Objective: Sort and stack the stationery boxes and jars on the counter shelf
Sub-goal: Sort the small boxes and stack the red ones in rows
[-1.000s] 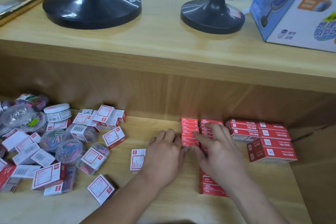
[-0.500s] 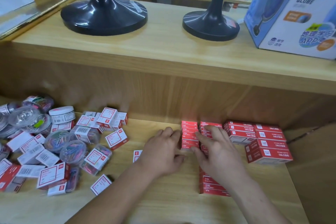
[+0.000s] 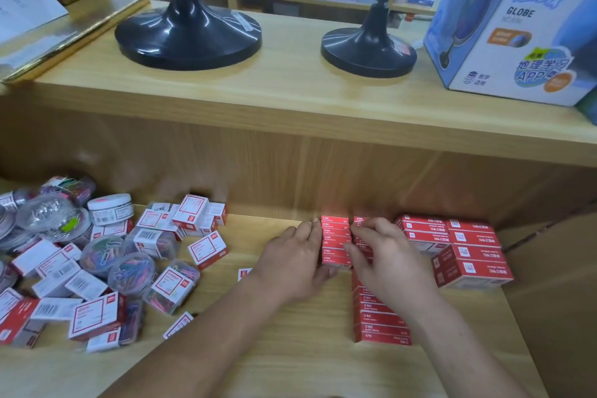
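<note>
Bare shelf board [image 3: 290, 365] lies open in front and between the left heap of boxes and clip jars [image 3: 97, 268] and the red box rows [image 3: 381, 323], which stacked red cartons [image 3: 471, 265] hem on the right.

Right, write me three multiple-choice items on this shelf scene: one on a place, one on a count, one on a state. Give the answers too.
1. Where does the globe box stand?
A) on the upper counter, at its right end
B) among the jars below
C) under a hand

2. How many black round stands are on the upper counter?
A) one
B) two
C) four

3. How is the white-lidded jar?
A) on its side, open
B) upright, lid on
C) held in a hand

Answers: 1 A, it sits at the counter's right end; 2 B, a larger one left, a smaller one right; 3 B, it stands capped in the pile.
</note>
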Demonstrator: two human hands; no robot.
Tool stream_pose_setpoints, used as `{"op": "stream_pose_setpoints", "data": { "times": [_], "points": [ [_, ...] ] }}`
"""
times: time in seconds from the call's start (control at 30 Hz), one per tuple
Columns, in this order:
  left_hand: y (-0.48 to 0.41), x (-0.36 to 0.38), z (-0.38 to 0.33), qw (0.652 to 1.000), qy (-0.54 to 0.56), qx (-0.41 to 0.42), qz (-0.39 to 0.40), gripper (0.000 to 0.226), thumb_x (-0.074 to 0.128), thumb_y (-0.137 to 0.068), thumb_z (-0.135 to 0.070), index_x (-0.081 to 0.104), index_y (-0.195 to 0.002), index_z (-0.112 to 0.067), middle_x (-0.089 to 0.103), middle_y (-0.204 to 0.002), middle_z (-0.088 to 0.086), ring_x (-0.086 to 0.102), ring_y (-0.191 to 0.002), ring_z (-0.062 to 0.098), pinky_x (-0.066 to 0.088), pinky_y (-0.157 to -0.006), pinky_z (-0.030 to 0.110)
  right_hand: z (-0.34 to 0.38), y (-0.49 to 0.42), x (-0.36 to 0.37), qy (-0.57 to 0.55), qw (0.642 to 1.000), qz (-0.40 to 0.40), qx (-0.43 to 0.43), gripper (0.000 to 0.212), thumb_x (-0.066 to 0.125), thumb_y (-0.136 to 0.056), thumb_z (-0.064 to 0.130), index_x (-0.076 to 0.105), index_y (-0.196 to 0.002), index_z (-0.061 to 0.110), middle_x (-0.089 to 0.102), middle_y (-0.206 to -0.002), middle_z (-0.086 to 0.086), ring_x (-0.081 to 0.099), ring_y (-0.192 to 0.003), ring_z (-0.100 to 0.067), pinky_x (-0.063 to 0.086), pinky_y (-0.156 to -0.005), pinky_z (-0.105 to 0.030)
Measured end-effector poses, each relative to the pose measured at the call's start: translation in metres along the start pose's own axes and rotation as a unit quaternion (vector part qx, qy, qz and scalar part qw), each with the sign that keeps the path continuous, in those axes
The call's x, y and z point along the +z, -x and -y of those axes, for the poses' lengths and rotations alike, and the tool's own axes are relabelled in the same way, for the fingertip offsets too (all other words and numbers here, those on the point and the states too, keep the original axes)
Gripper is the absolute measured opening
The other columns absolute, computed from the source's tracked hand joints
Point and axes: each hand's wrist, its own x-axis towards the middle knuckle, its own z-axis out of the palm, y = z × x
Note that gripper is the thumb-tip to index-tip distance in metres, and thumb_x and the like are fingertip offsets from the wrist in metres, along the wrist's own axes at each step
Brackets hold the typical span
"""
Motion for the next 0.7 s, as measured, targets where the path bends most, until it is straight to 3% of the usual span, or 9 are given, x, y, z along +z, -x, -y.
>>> {"op": "stream_pose_setpoints", "data": {
  "times": [0.3, 0.43, 0.53, 0.6, 0.7],
  "points": [
    [-0.002, 0.011, -0.007, 0.999, -0.036, -0.014, -0.008, 0.095, 0.037, -0.098, -0.068, 0.003, -0.161, -0.006, 0.04, -0.14, 0.003, 0.044, -0.125, 0.023, 0.044, -0.095, 0.04, 0.002, 0.007, 0.002, -0.007, 1.0, -0.026, -0.004, 0.027, 0.07, -0.089, 0.041, 0.074, -0.111, 0.026, 0.064, -0.108, 0.012, 0.063, -0.104, -0.013, 0.039, -0.068, -0.019],
    [-0.001, -0.006, 0.0, 0.999, 0.024, 0.007, 0.035, 0.095, 0.056, -0.092, -0.063, 0.014, -0.16, -0.011, 0.043, -0.139, 0.003, 0.044, -0.13, 0.024, 0.044, -0.102, 0.038, 0.006, 0.012, -0.001, -0.037, 0.999, -0.014, -0.02, 0.029, 0.07, -0.089, 0.037, 0.073, -0.113, 0.022, 0.063, -0.11, 0.009, 0.063, -0.106, -0.018, 0.056, -0.075, -0.031],
    [0.017, -0.032, 0.02, 0.997, 0.073, 0.026, 0.002, 0.068, 0.066, -0.092, -0.042, 0.04, -0.149, -0.018, 0.053, -0.127, 0.001, 0.05, -0.125, 0.023, 0.048, -0.097, 0.037, 0.017, 0.016, -0.008, -0.066, 0.997, -0.017, -0.033, 0.028, 0.071, -0.089, 0.036, 0.074, -0.113, 0.022, 0.063, -0.113, 0.01, 0.062, -0.109, -0.015, 0.056, -0.083, -0.032],
    [0.039, -0.045, 0.043, 0.994, 0.091, -0.011, -0.055, 0.053, 0.065, -0.093, -0.026, 0.051, -0.144, -0.016, 0.058, -0.123, 0.002, 0.055, -0.119, 0.023, 0.05, -0.091, 0.037, 0.029, 0.018, -0.007, -0.098, 0.994, -0.005, -0.053, 0.026, 0.071, -0.088, 0.035, 0.074, -0.112, 0.023, 0.064, -0.112, 0.012, 0.063, -0.105, -0.013, 0.055, -0.085, -0.03],
    [0.078, -0.052, 0.069, 0.987, 0.101, -0.072, -0.107, 0.023, 0.063, -0.087, -0.015, 0.065, -0.11, -0.017, 0.06, -0.099, 0.001, 0.064, -0.091, 0.027, 0.052, -0.07, 0.039, 0.056, 0.02, 0.003, -0.18, 0.98, 0.05, -0.068, 0.032, 0.065, -0.087, 0.041, 0.073, -0.113, 0.024, 0.064, -0.105, 0.014, 0.065, -0.095, -0.009, 0.054, -0.085, -0.028]
  ]
}}
